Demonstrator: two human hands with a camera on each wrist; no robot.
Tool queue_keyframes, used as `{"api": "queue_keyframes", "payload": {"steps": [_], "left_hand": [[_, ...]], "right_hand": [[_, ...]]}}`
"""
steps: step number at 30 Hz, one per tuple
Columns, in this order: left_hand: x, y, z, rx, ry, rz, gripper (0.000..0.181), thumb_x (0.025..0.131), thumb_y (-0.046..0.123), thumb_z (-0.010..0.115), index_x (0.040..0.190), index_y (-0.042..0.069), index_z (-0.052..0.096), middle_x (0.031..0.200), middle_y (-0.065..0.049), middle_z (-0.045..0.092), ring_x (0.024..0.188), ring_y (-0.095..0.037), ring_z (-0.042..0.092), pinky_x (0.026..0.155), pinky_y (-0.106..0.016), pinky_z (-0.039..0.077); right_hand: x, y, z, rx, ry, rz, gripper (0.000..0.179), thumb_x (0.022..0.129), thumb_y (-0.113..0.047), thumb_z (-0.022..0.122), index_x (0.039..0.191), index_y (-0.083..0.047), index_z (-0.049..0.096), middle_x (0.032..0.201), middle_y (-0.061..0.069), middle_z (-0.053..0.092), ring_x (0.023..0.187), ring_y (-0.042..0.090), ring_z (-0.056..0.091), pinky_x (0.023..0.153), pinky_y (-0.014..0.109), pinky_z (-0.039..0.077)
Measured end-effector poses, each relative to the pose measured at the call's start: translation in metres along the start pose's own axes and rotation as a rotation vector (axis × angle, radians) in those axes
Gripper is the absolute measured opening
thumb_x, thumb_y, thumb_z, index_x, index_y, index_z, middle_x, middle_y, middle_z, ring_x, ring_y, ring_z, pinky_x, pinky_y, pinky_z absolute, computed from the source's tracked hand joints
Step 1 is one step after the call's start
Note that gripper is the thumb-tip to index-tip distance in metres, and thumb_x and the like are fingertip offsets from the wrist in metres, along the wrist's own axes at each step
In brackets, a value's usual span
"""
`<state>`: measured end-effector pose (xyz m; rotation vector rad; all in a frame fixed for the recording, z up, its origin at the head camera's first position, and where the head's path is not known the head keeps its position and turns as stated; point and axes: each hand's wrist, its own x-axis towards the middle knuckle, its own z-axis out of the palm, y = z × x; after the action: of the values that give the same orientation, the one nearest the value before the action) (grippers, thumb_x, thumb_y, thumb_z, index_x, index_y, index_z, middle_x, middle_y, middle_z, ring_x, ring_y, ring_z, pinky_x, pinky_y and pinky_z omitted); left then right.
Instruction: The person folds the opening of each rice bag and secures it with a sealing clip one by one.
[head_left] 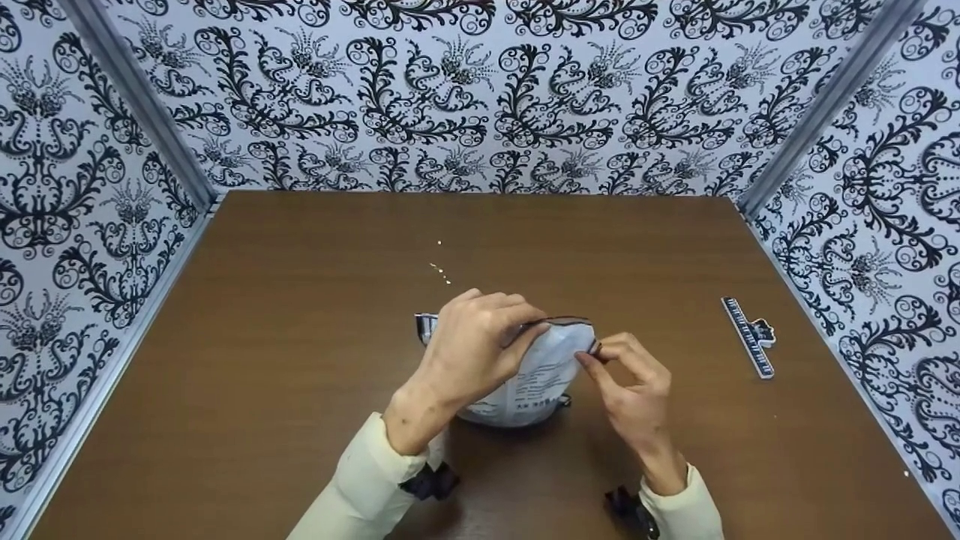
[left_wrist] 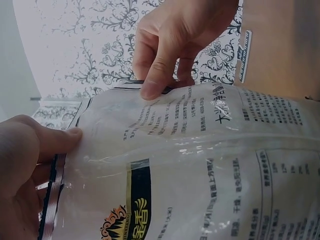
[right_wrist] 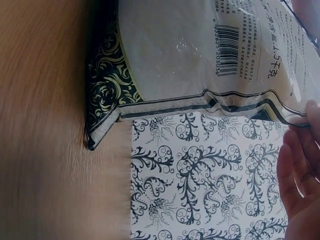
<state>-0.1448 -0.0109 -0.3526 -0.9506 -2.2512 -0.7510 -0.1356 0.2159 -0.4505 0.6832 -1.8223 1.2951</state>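
Note:
A white printed plastic rice bag [head_left: 534, 379] stands on the table in front of me, its barcode and dark, gold-patterned corner visible in the right wrist view. My left hand [head_left: 476, 345] reaches over the bag and pinches its top edge, thumb on the near face and fingers behind. With thumb and fingers, my right hand [head_left: 636, 394] pinches the top right corner. The left wrist view shows the printed face [left_wrist: 175, 165] with a black and gold label. The bag's contents are hidden, and I cannot tell whether its top is unsealed.
A patterned clip [head_left: 750, 339] lies on the brown table [head_left: 300, 360] to the right. A few small white bits [head_left: 442, 275] lie beyond the bag. Walls covered in black-and-white scrollwork [head_left: 465, 97] enclose the table at the back and sides.

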Motion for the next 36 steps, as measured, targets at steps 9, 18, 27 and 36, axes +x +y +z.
{"api": "queue_keyframes", "payload": {"steps": [9,18,27,36], "left_hand": [[-0.001,-0.002,-0.001,0.001,0.038,0.013,0.009,0.097,0.022,0.075,0.095,0.019,0.083,0.083,0.01,0.078,0.072,-0.005,0.071,0.061,-0.027,0.043],[0.0,0.0,-0.002,0.007,0.027,0.02,0.009,0.096,0.022,0.075,0.096,0.018,0.083,0.085,0.009,0.079,0.074,-0.006,0.073,0.061,-0.026,0.045],[0.001,0.003,-0.004,0.002,-0.05,-0.009,0.012,0.098,0.027,0.073,0.1,0.019,0.081,0.092,0.009,0.079,0.083,-0.008,0.072,0.068,-0.027,0.049],[0.002,0.003,-0.003,0.023,-0.079,-0.04,0.013,0.098,0.031,0.073,0.099,0.02,0.081,0.092,0.01,0.079,0.084,-0.008,0.073,0.068,-0.029,0.05]], "right_hand": [[-0.003,0.002,0.001,0.008,0.019,-0.01,0.029,0.068,0.027,0.078,0.081,0.001,0.074,0.077,0.012,0.066,0.077,0.011,0.062,0.072,0.02,0.051],[-0.007,0.003,0.001,-0.007,0.036,-0.047,0.033,0.065,0.031,0.077,0.085,0.005,0.076,0.073,0.012,0.065,0.071,0.011,0.059,0.069,0.018,0.049],[-0.001,-0.002,-0.001,-0.086,0.029,-0.117,0.018,0.077,0.011,0.083,0.093,0.003,0.077,0.079,0.014,0.069,0.074,0.015,0.061,0.069,0.022,0.051],[0.008,-0.007,-0.002,-0.261,0.019,-0.292,0.011,0.089,-0.006,0.077,0.083,0.002,0.073,0.076,0.009,0.068,0.068,0.021,0.063,0.069,0.024,0.054]]}}
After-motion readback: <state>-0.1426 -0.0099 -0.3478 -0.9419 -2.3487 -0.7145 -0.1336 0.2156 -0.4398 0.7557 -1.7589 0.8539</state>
